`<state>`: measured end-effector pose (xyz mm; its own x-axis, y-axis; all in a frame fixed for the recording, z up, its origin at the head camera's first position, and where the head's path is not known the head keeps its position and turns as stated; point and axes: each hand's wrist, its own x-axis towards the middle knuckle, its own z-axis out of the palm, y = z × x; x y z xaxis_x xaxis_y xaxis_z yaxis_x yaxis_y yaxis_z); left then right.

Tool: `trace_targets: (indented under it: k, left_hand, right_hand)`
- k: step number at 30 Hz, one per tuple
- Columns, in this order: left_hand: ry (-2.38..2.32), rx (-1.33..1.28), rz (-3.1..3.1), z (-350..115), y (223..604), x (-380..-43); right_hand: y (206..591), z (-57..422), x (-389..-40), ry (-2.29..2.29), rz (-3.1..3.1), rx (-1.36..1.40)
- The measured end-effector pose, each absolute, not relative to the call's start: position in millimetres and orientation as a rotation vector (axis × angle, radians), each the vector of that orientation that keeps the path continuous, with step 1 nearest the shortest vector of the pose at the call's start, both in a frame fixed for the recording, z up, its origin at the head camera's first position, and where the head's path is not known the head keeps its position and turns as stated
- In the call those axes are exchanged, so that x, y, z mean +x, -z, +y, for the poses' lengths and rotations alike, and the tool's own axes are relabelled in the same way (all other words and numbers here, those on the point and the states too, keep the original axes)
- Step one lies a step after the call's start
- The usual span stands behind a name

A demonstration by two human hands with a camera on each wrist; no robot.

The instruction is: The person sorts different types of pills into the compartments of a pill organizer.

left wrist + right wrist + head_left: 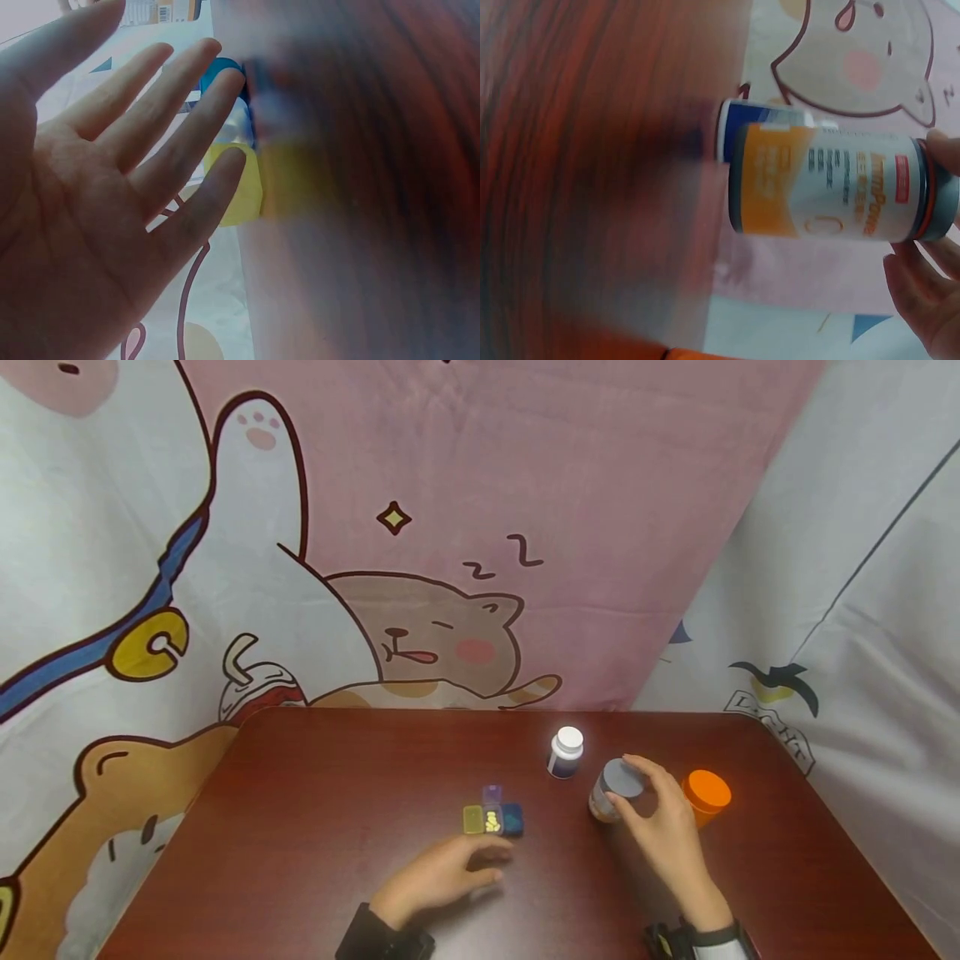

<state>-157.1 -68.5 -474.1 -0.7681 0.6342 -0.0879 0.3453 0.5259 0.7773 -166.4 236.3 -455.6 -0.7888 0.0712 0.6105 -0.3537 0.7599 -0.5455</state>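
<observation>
- Resting loose with nothing in it, the left hand [442,877] hangs left of the jar and nearer the person, fingers parted. It would do best to move gently: a knock here could spill the pills.
- Also left of the jar, and well apart from it, lies the pillbox [473,820] on the table [360,785]. Pale pills [492,821] fill a compartment whose purple flap is folded back, so any jolt to the box is a risk.
- Beyond the jar and slightly left stands the white bottle [566,753], upright, near enough to be clipped if the jar swings that way.
- The jar [611,789] leans a little and, judging by the right wrist view, its base looks clear of the table. Levelling it before any contact would let it land flat.
- From the jar's right side, the right hand [667,827] pinches its grey lid [622,775], thumb and fingers across the rim. A lid-only hold probably depends on the lid being tight; a lower grip round the body would be surer.
- Right of the jar, behind the fingers, stands the orange bottle [706,793]; the knuckles should pass it with room to spare.
</observation>
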Motion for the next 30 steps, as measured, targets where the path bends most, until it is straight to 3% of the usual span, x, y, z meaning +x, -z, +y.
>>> trace_targets:
  k: [13,30]
  left_hand:
    - [-1.168,0.785,2.371,-71.5,474.6,-158.5]
    - [-1.222,0.753,2.361,-74.5,473.9,-161.5]
  right_hand:
    - [463.8,249.3,-192.4,-0.902,-2.354,0.111]
    - [470.8,252.6,-200.6,-0.973,-2.419,0.056]
